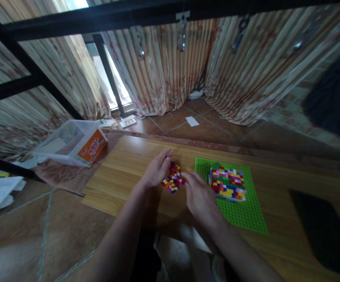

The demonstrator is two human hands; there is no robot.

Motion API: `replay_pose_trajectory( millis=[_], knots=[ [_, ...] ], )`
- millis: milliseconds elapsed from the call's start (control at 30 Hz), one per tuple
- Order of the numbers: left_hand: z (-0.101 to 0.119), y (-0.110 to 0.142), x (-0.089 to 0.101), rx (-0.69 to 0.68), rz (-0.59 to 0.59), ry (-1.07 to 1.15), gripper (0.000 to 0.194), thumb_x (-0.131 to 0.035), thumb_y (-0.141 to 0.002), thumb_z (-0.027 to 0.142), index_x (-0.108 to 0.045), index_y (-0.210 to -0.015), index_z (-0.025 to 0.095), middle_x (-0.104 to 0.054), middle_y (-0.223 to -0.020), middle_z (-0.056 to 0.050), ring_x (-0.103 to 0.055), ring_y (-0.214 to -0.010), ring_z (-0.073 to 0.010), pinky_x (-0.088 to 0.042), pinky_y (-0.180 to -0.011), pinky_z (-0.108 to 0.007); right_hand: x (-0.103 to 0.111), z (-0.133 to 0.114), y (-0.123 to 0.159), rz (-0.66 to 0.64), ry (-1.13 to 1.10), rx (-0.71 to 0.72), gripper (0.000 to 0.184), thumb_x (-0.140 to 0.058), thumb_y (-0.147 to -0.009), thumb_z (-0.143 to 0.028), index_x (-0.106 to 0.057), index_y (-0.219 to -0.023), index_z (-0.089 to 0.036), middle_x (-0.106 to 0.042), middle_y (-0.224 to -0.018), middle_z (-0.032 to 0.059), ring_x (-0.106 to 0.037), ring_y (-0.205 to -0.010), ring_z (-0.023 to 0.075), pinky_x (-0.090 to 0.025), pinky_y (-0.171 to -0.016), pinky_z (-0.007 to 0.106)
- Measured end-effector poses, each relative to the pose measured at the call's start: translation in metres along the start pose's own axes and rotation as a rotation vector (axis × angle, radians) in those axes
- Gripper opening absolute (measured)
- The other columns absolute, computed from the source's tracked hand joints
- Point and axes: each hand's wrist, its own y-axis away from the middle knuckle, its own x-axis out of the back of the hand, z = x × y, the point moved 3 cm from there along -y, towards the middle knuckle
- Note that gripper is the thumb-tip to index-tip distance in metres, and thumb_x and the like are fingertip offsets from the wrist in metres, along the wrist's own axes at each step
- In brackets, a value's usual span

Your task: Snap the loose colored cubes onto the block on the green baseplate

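A small heap of loose toy bricks (174, 180) in red, yellow, purple, orange and white lies on the wooden table (123, 176). My left hand (157, 169) is at the heap's left edge, its fingers stretched out and touching or just above the bricks. On the other side, my right hand (197, 192) has its index finger extended at the heap's right edge; its other fingers are curled and partly hidden. To the right, a green baseplate (246, 219) bears a block built of many-coloured bricks (227, 182).
A clear plastic bin (67, 141) with an orange label stands beyond the table's left end. At the right lies a dark flat object (325, 227). A black metal frame (158, 19) with hanging hooks crosses above, before striped curtains (170, 70).
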Motion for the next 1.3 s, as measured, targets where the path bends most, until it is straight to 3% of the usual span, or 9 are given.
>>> replay_pose_trajectory(
  millis=[133,267,400,600,833,967,1133,1233,1300],
  knots=[
    [0.000,0.000,-0.008,0.002,-0.071,-0.005,0.044,-0.049,-0.093,0.032,-0.053,-0.135,0.018,-0.070,-0.118,-0.010,-0.062,-0.116,-0.0205,-0.039,-0.109,-0.036,-0.021,0.014,-0.023,-0.062,0.179,-0.147,0.046,-0.039,-0.083,0.000,-0.061,-0.121,-0.014,-0.065,-0.104,0.0138,-0.060,-0.103,0.0264,-0.047,-0.095,0.039],
    [0.003,0.003,-0.011,-0.055,-0.059,-0.069,0.043,-0.044,-0.095,0.031,-0.051,-0.136,0.018,-0.072,-0.110,-0.010,-0.064,-0.109,-0.0221,-0.042,-0.105,-0.038,-0.028,0.027,-0.037,-0.128,0.232,-0.218,0.047,-0.044,-0.081,-0.001,-0.062,-0.123,-0.013,-0.064,-0.106,0.0151,-0.059,-0.105,0.0269,-0.045,-0.097,0.037],
    [0.006,0.008,-0.015,-0.089,-0.081,-0.129,0.044,-0.041,-0.096,0.028,-0.048,-0.137,0.015,-0.069,-0.108,-0.012,-0.063,-0.105,-0.0227,-0.045,-0.101,-0.039,-0.027,0.031,-0.044,-0.202,0.200,-0.216,0.045,-0.046,-0.085,-0.005,-0.062,-0.126,-0.014,-0.063,-0.109,0.0146,-0.060,-0.105,0.0260,-0.045,-0.096,0.036],
    [0.008,0.016,-0.018,-0.128,-0.093,-0.150,0.044,-0.039,-0.095,0.025,-0.045,-0.138,0.015,-0.066,-0.107,-0.012,-0.061,-0.105,-0.0228,-0.045,-0.099,-0.039,-0.026,0.028,-0.049,-0.267,0.188,-0.159,0.036,-0.047,-0.089,-0.009,-0.068,-0.115,-0.021,-0.063,-0.106,0.0097,-0.061,-0.101,0.0219,-0.045,-0.090,0.031],
    [0.011,0.023,-0.022,-0.055,-0.099,-0.041,0.042,-0.044,-0.093,0.023,-0.051,-0.134,0.018,-0.068,-0.094,-0.007,-0.063,-0.096,-0.0219,-0.045,-0.095,-0.035,-0.028,0.029,-0.046,-0.291,0.273,-0.162,0.026,-0.046,-0.092,-0.012,-0.069,-0.102,-0.021,-0.065,-0.099,0.0076,-0.062,-0.092,0.0194,-0.046,-0.082,0.028],
    [0.012,0.024,-0.020,-0.019,-0.075,-0.010,0.040,-0.047,-0.092,0.022,-0.054,-0.131,0.020,-0.069,-0.091,-0.005,-0.064,-0.094,-0.0214,-0.045,-0.093,-0.034,-0.025,0.025,-0.040,-0.213,0.207,-0.178,0.025,-0.046,-0.091,-0.010,-0.069,-0.097,-0.020,-0.065,-0.096,0.0082,-0.062,-0.090,0.0198,-0.046,-0.082,0.029],
    [0.029,0.027,-0.016,-0.041,0.090,-0.004,0.031,-0.047,-0.093,0.027,-0.062,-0.120,0.019,-0.069,-0.106,-0.008,-0.063,-0.103,-0.0204,-0.044,-0.098,-0.034,-0.009,0.014,-0.030,0.024,-0.218,-0.162,0.016,-0.052,-0.089,-0.016,-0.067,-0.095,-0.020,-0.067,-0.093,0.0051,-0.064,-0.088,0.0185,-0.049,-0.081,0.031],
    [0.045,0.034,-0.018,0.071,0.184,0.227,0.028,-0.052,-0.093,0.035,-0.066,-0.111,0.019,-0.070,-0.099,-0.006,-0.065,-0.090,-0.0178,-0.049,-0.083,-0.029,0.001,0.008,-0.026,0.164,-0.488,-0.160,0.012,-0.055,-0.090,-0.023,-0.066,-0.096,-0.021,-0.068,-0.093,0.0032,-0.065,-0.086,0.0169,-0.052,-0.078,0.030],
    [0.053,0.040,-0.025,0.211,0.138,0.473,0.026,-0.057,-0.089,0.038,-0.068,-0.098,0.017,-0.068,-0.083,-0.004,-0.062,-0.071,-0.0142,-0.049,-0.066,-0.025,0.008,0.006,-0.024,0.244,-0.555,-0.161,0.012,-0.056,-0.090,-0.026,-0.066,-0.096,-0.022,-0.069,-0.093,0.0026,-0.066,-0.085,0.0165,-0.053,-0.077,0.030]
  ],
)
